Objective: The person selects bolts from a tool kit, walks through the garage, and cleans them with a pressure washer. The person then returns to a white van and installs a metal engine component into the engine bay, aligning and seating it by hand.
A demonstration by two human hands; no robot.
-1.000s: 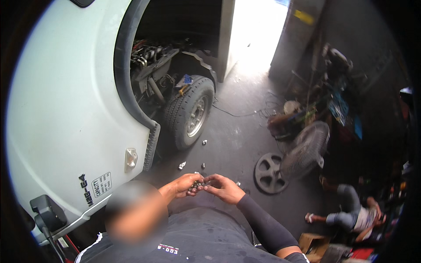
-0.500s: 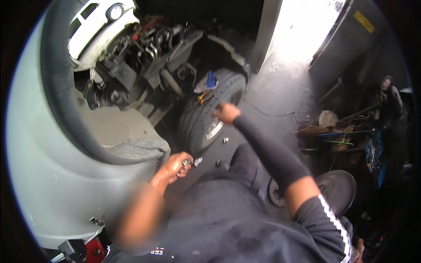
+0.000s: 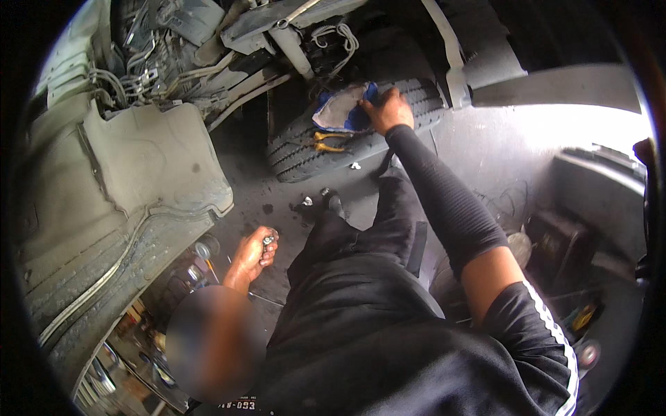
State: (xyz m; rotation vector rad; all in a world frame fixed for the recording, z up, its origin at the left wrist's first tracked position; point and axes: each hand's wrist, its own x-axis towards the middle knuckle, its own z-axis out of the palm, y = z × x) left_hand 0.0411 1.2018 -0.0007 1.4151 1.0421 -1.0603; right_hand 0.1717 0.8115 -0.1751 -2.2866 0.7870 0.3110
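Note:
My right hand point(image 3: 390, 113) reaches out to the top of a black tire point(image 3: 295, 161). Its fingers are closed at the right edge of a grey cloth with blue edges point(image 3: 341, 111), which lies spread over the tread. Just nearer on the tire are the yellow handles of a hand tool point(image 3: 327, 141), like pliers. My left hand point(image 3: 255, 251) is held lower, to the left, curled around a small shiny metal piece point(image 3: 268, 240). Most of that piece is hidden in the fist, and its exact kind cannot be made out.
The vehicle's bare underbody panel point(image 3: 152, 156) fills the left side, with hoses and a metal frame point(image 3: 277, 48) above. Small pale scraps point(image 3: 307, 201) dot the dark floor. Tools and metal parts point(image 3: 104, 374) sit at the lower left. A dark box point(image 3: 560, 243) stands at the right.
My right hand has moved from beside the tire onto the cloth, which is now spread wider. The view has shifted toward the vehicle. My left hand still grips the metal piece.

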